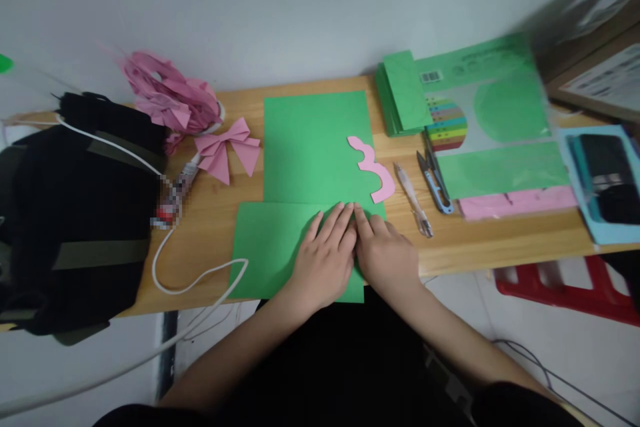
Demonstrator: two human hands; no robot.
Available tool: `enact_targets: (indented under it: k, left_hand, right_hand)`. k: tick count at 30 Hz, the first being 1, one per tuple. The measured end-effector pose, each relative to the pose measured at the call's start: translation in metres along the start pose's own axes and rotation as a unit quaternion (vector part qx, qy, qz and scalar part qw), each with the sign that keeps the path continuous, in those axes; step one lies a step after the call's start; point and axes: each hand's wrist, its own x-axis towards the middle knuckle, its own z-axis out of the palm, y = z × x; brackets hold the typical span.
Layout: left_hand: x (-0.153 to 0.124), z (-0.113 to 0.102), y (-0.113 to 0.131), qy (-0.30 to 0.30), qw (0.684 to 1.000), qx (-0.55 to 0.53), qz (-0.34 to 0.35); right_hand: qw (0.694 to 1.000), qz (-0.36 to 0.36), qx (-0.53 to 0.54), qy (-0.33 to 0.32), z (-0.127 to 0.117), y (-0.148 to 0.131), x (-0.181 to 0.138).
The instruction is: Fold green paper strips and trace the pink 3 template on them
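Observation:
A green sheet of paper [270, 247] lies across the table's front edge, overlapping a larger green sheet [313, 147] behind it. My left hand [327, 257] rests flat on the front sheet near its right end, fingers stretched out and open. Right beside it, my right hand [385, 250] presses down with its index finger extended, its tip against the left fingertips at the sheet's top edge. What lies under the right palm is hidden. On the larger sheet, just beyond my hands, sits a wavy pink paper cutout [383, 180].
Right of the sheets are a pen-like cutter [413, 200], thread snips [434, 183], a stack of green paper [405, 90] and a plastic paper pack [500, 170]. Leftward lie a pink paper bow [230, 147], a tube [183, 187], a white cable [200, 277] and a black bag [95, 213].

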Motion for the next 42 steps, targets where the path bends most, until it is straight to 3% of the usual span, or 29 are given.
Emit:
enact_targets:
  k: [6, 16, 25, 29, 32, 37, 40, 42]
  left_hand:
    - [-0.009, -0.003, -0.006, 0.024, 0.999, 0.005, -0.027]
    - [-0.061, -0.013, -0.083, 0.103, 0.976, 0.042, -0.190]
    - [-0.063, -0.011, -0.081, 0.100, 0.971, 0.061, -0.210]
    - [-0.065, -0.011, -0.083, 0.097, 0.973, 0.060, -0.198]
    - [-0.065, -0.010, -0.084, 0.117, 0.972, 0.059, -0.197]
    - [-0.066, -0.006, -0.082, 0.163, 0.964, 0.044, -0.205]
    - [-0.066, -0.003, -0.080, 0.205, 0.951, -0.037, -0.228]
    - [-0.067, -0.005, -0.081, 0.261, 0.908, -0.194, -0.265]
  right_hand:
    - [1.000, -0.004, -0.019, 0.020, 0.002, 0.000, 0.000]
    - [0.998, -0.012, -0.027, 0.055, 0.009, 0.002, 0.001]
    - [1.000, 0.003, 0.008, 0.007, -0.008, 0.004, 0.008]
    - [0.995, -0.001, 0.096, -0.038, -0.029, -0.002, 0.034]
    - [0.968, -0.061, 0.209, -0.125, -0.040, -0.015, 0.060]
    - [0.952, -0.094, 0.246, -0.157, -0.042, -0.035, 0.093]
    - [0.936, -0.123, 0.283, -0.169, -0.039, -0.032, 0.103]
    - [0.920, -0.153, 0.322, -0.163, -0.040, -0.022, 0.105]
